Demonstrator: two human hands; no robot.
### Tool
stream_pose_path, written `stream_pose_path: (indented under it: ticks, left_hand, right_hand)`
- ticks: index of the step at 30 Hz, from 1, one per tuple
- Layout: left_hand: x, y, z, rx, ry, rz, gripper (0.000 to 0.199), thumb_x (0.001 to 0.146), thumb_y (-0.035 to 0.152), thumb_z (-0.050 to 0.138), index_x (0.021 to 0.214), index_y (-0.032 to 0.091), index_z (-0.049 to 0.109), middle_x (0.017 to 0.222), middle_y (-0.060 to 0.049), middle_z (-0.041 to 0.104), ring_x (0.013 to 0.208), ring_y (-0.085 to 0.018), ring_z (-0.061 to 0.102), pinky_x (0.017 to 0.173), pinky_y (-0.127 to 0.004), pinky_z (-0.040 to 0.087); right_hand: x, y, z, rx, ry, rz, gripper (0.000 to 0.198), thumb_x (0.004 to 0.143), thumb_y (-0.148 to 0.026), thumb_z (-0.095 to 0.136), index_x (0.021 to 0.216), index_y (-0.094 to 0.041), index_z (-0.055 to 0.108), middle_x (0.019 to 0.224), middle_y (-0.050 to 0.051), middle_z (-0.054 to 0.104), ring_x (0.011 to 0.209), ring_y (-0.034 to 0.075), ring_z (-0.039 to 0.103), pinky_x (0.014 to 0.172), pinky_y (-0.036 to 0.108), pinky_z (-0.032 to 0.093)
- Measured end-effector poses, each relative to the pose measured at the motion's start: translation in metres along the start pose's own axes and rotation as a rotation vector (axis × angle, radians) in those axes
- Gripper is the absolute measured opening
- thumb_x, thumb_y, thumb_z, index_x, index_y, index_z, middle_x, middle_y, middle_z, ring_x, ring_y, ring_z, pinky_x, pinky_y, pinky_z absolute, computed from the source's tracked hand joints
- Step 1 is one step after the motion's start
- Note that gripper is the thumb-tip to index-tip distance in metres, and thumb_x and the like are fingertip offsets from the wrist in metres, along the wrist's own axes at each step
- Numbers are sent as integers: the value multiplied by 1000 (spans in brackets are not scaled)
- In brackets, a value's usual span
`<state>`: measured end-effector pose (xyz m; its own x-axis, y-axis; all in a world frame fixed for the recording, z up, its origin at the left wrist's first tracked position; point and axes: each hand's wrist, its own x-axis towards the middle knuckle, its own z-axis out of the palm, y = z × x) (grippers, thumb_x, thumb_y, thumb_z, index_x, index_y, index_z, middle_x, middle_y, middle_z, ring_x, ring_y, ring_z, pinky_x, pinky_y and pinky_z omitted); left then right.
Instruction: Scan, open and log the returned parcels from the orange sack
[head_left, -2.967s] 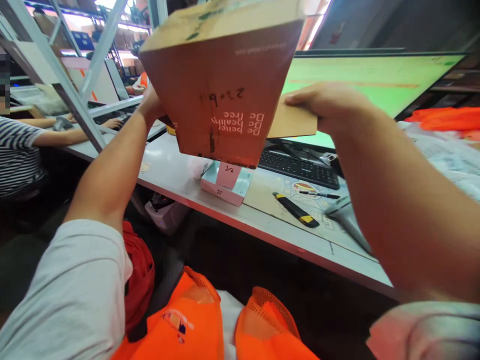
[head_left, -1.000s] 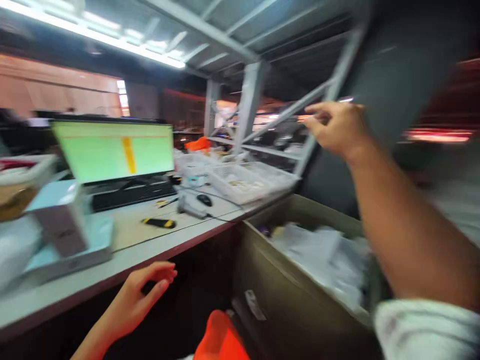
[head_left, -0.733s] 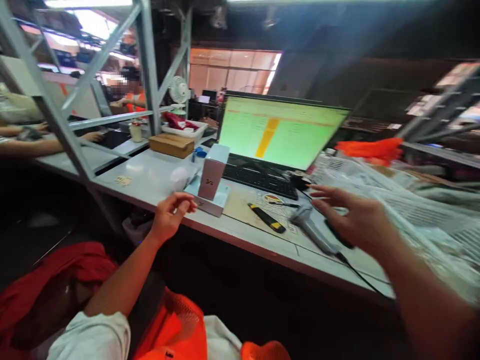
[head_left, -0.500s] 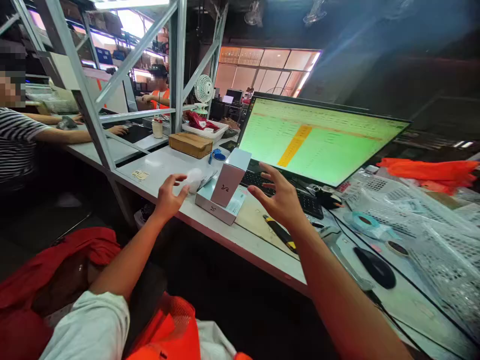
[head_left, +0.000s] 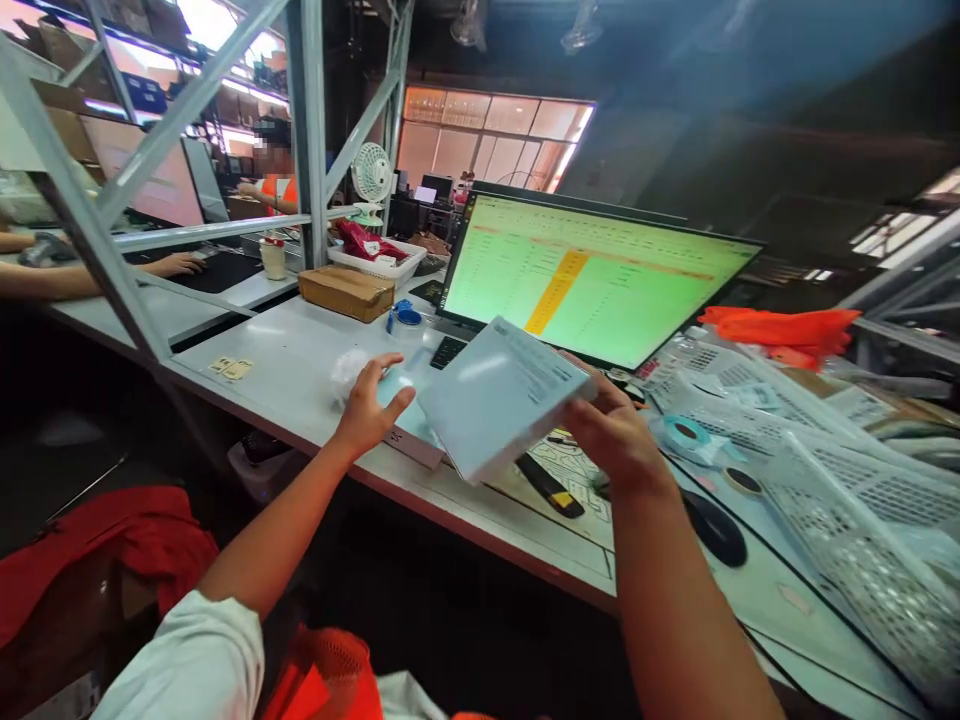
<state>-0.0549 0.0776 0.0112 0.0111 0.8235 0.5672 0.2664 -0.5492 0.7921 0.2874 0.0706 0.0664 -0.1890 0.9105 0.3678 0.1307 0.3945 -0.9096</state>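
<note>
My right hand [head_left: 611, 425] grips a flat white box [head_left: 506, 395] by its right end. The box is tilted above the desk edge, and small dark print shows near its far right corner. My left hand [head_left: 371, 408] has its thumb and fingers apart and holds nothing. It is over the left part of a second white box [head_left: 416, 446], which lies on the desk, partly covered by the raised one. Whether the left fingers touch that lower box I cannot tell. A whitish, see-through crumpled piece [head_left: 349, 375] is just behind the left hand.
A monitor [head_left: 592, 280] stands behind the boxes. A yellow-and-black cutter [head_left: 555, 488] lies at right, near a black mouse [head_left: 716, 530] and white plastic baskets [head_left: 862, 540]. A brown carton [head_left: 347, 291] and a metal frame post [head_left: 306, 130] are at left. Other people work beyond the frame.
My right hand has closed on the upper white box and lifted and tilted it off the lower one. My left hand stays near the lower box, still open. The view has turned right.
</note>
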Motion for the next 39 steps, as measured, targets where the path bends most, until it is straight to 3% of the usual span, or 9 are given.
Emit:
stream_pose_path:
  ticks: [5,9,12,15,21,26,29,33,39]
  left_hand:
    - [6,26,51,-609,-706,-458,106,76,77,83,157,21,43,139,-21,65,117,-37,70,91,-44,60]
    - [1,38,76,-661,-697,-520,103,76,70,86,156,22,45,129,-18,70,105,-33,74,85,-40,60]
    - [13,53,67,-374,-536,-352,102,79,65,84,162,25,40,137,-16,67,119,-35,68,100,-46,56]
    - [44,83,48,82,-535,-91,98,82,65,80,164,27,42,150,-12,61,133,-37,60,113,-48,48]
    - [94,130,64,870,-769,158,92,88,56,72,169,31,34,150,-11,63,129,-37,62,109,-46,48]
    - [98,122,92,1057,-942,96,91,89,59,70,169,29,36,149,-14,64,128,-37,63,103,-44,51]
    - [101,114,88,998,-941,67,95,88,63,71,169,31,34,158,-10,58,135,-36,60,108,-43,49]
    - [103,101,77,849,-837,61,90,88,66,72,164,27,45,160,-12,56,141,-38,56,114,-46,46]
    - [93,89,73,699,-523,236,62,96,60,66,143,20,66,137,-13,70,128,-35,64,113,-47,47]
  right_hand:
    - [-51,1,-29,119,-43,167,83,78,-72,82,149,-37,59,156,9,58,135,35,63,104,54,60]
    - [-83,9,-68,-149,67,293,82,90,-69,69,160,-33,48,155,12,58,136,32,62,109,52,56]
    - [-105,30,-113,-713,290,468,83,88,-65,65,155,-17,54,141,20,67,125,39,67,111,58,52]
    - [-125,52,-136,-1159,278,700,82,92,-57,59,157,-9,51,141,24,66,129,45,63,112,60,48]
    - [-133,70,-101,-1306,98,912,76,101,-43,51,165,-5,37,141,27,65,129,43,64,106,51,51]
    - [-129,53,-86,-1340,146,816,68,100,-42,48,154,-2,52,130,27,70,118,42,69,94,48,55]
    - [-135,21,-90,-1206,71,523,59,95,-55,56,136,-16,69,102,15,77,93,35,74,80,42,55]
    - [-139,-24,-84,-961,-69,89,37,90,-56,63,103,-23,75,75,5,70,66,24,65,66,34,51]
    - [-131,-38,-68,-940,-62,-49,30,90,-48,64,106,-24,73,88,7,76,73,24,69,65,32,50]
